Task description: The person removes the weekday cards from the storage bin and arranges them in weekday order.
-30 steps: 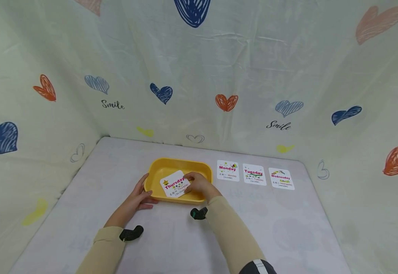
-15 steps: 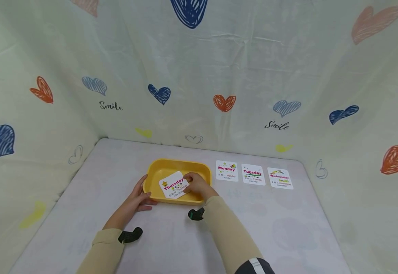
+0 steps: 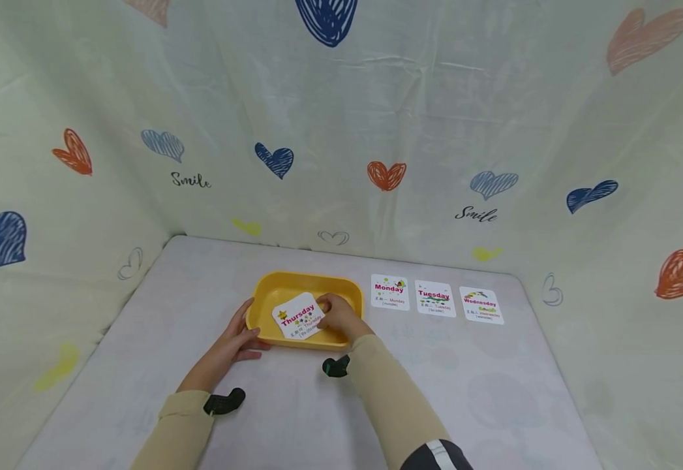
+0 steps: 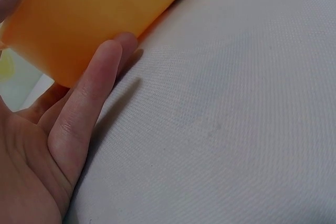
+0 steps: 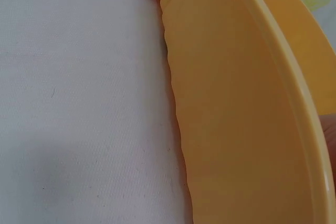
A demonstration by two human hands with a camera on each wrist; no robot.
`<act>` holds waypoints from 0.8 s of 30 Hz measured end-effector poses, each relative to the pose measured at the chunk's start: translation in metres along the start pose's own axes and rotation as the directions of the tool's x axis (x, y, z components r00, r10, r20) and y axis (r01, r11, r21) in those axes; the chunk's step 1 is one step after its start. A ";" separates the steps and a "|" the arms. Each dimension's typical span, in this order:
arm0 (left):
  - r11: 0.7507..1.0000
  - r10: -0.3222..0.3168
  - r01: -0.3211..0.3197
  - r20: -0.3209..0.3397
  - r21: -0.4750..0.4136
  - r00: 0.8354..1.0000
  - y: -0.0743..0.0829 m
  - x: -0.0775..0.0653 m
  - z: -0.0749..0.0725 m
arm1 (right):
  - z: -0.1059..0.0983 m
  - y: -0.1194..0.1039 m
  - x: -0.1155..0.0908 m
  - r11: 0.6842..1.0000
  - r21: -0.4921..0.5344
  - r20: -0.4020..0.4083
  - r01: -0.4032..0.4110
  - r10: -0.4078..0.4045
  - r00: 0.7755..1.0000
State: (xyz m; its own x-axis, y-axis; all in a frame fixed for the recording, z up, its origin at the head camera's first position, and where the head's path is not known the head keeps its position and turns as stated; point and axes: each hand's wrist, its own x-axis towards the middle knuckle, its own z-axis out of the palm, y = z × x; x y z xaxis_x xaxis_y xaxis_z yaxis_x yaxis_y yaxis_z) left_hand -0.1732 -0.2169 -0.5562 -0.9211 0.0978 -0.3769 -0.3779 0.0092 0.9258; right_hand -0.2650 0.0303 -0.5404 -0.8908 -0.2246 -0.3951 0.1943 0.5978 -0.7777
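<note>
A yellow tray (image 3: 312, 277) lies on the table in the head view, and my left hand (image 3: 241, 339) holds its left end. The left wrist view has those fingers (image 4: 86, 90) against the lower side of the tray's wall (image 4: 105, 14), with another fingertip up at the rim. Inside the tray, a white card printed "Thursday" (image 3: 295, 317) leans at an angle. My right hand (image 3: 340, 316) reaches in over the near right side and pinches that card's right edge. In the right wrist view the tray's outer wall (image 5: 226, 98) hides most of this hand.
To the right of the tray, three white cards lie in a row: "Monday" (image 3: 390, 292), "Tuesday" (image 3: 434, 299) and "Wednesday" (image 3: 481, 305). They rest on a pale cloth-covered table (image 3: 464, 385). A curtain with printed hearts (image 3: 423, 117) rises behind and along the sides.
</note>
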 end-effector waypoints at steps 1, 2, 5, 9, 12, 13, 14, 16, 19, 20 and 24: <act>1.000 -0.001 0.001 -0.001 -0.004 1.000 0.000 0.000 0.000 | 0.000 0.000 0.000 1.000 0.001 -0.001 -0.005 0.005 1.000; 1.000 -0.002 0.002 -0.002 -0.006 1.000 -0.001 0.000 0.000 | 0.000 0.000 -0.001 1.000 0.001 -0.002 -0.012 0.012 1.000; 1.000 0.001 -0.001 0.003 -0.004 1.000 -0.002 0.001 0.000 | 0.000 -0.003 -0.005 1.000 0.002 -0.003 -0.032 0.032 0.999; 1.000 -0.004 0.004 -0.006 -0.004 1.000 -0.002 0.000 -0.001 | 0.002 -0.004 -0.006 0.999 0.001 -0.004 -0.051 0.051 0.999; 1.000 -0.005 0.005 -0.011 -0.001 1.000 -0.002 0.000 0.000 | 0.003 -0.003 -0.005 0.999 -0.003 -0.016 -0.049 0.049 0.999; 1.000 -0.006 0.006 -0.012 0.000 1.000 -0.002 0.000 0.000 | 0.003 -0.003 -0.004 0.999 -0.007 -0.021 -0.047 0.046 0.999; 1.000 -0.005 0.005 -0.015 0.000 1.000 -0.002 0.000 0.000 | 0.003 -0.003 -0.004 0.999 -0.009 -0.026 -0.045 0.044 0.999; 1.000 -0.002 0.002 -0.015 0.001 1.000 -0.001 0.000 0.000 | 0.004 -0.003 -0.004 0.999 -0.015 -0.034 -0.047 0.046 0.998; 1.000 -0.004 0.004 -0.020 -0.005 1.000 -0.001 0.000 0.000 | 0.004 -0.002 -0.003 0.998 -0.024 -0.038 -0.060 0.059 0.998; 1.000 -0.003 0.002 -0.018 -0.004 1.000 -0.001 0.000 0.000 | 0.005 -0.002 -0.003 0.997 -0.022 -0.039 -0.068 0.067 0.997; 1.000 -0.002 0.002 -0.013 -0.006 1.000 -0.002 0.000 0.000 | 0.004 -0.003 -0.003 0.995 -0.014 -0.040 -0.096 0.096 0.995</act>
State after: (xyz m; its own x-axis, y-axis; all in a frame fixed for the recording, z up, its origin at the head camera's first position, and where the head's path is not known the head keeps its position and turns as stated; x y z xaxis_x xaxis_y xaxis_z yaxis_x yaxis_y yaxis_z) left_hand -0.1729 -0.2167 -0.5583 -0.9214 0.0844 -0.3794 -0.3805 0.0037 0.9248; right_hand -0.2615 0.0257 -0.5393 -0.8837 -0.1354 -0.4481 0.2737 0.6271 -0.7293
